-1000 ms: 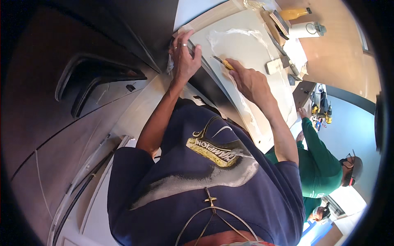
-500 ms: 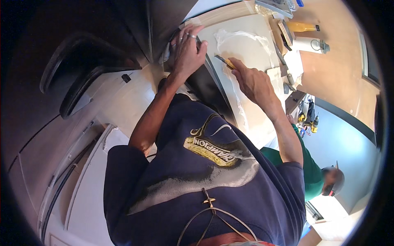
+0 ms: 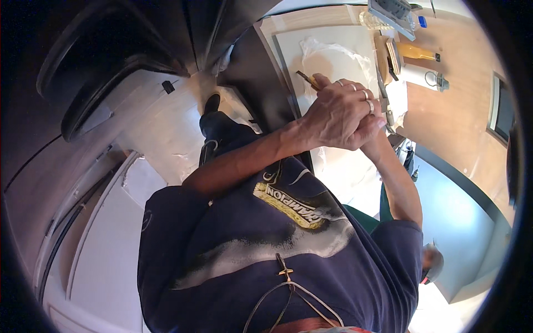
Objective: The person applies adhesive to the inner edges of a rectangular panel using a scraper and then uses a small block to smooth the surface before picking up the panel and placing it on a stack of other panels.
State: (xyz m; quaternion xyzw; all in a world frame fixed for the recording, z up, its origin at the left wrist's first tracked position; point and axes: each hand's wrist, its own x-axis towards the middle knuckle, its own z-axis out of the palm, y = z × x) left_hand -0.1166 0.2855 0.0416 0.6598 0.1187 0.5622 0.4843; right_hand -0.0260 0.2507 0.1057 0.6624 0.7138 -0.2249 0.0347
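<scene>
My right hand (image 3: 321,81) holds a utility knife (image 3: 304,77) with a yellow handle, its dark tip pointing up and left. Across that hand lies my left hand (image 3: 336,116), its ringed fingers bent over the back and wrist. Most of the right hand is hidden beneath it. Both hands are above a pale board (image 3: 288,43) with a dark edge on its left side. Thin, crinkled white material (image 3: 347,49) is on the board, around a tan patch (image 3: 317,65).
At the board's right stand a yellow bottle (image 3: 416,51), a white flask (image 3: 420,76) and a clear bottle (image 3: 373,21) by a grey tray (image 3: 395,19). Dark panels (image 3: 261,66) drop down left of the board. A person in a cap (image 3: 434,260) is at the lower right.
My left hand has left the dark edge and moved right onto my right hand. The knife stays in my right hand. The co-worker is lower and less visible.
</scene>
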